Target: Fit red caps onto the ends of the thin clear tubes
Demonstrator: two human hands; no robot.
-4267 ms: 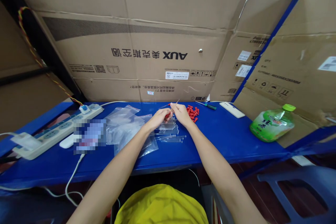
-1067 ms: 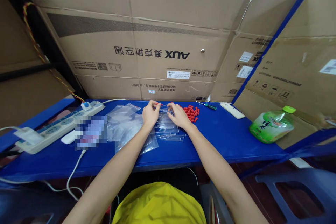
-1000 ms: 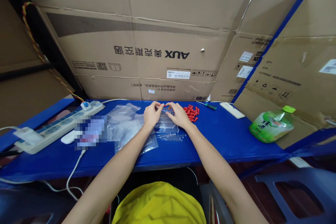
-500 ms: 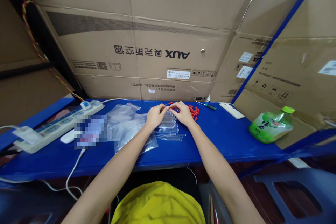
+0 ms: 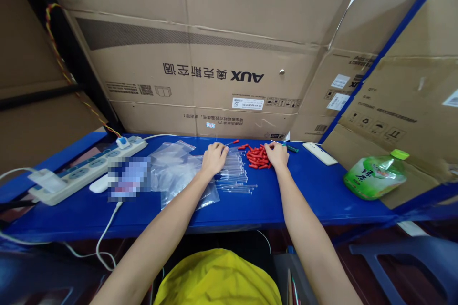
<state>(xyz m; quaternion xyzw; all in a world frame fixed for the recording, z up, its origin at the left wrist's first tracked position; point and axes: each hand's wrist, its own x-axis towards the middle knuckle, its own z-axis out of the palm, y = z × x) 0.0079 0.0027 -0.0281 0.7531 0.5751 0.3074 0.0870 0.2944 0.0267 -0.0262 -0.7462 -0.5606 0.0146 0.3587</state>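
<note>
My left hand (image 5: 214,158) is closed on a thin clear dropper (image 5: 229,143), whose red rubber bulb (image 5: 235,141) sticks out to the right of the fingertips. Many clear dropper tubes (image 5: 234,166) lie in a loose row just below and right of that hand. My right hand (image 5: 277,155) is at the right edge of a pile of red rubber bulbs (image 5: 256,157), thumb and finger pinched together at a bulb; the fingertips are partly hidden. A few red bulbs (image 5: 243,146) lie behind the tubes, left of the pile.
Clear plastic bags (image 5: 175,171) lie left of the tubes. Further left are a power strip (image 5: 82,171) and a blurred-out item (image 5: 129,177) with a white cable. A green screwdriver (image 5: 291,148), a white phone-like slab (image 5: 319,153) and a green bottle (image 5: 375,175) are at the right. Cardboard (image 5: 214,24) walls the back.
My hands were together over the tubes. Now the right hand has moved right to the red pile, while the left stays near the tubes with the red-tipped dropper.
</note>
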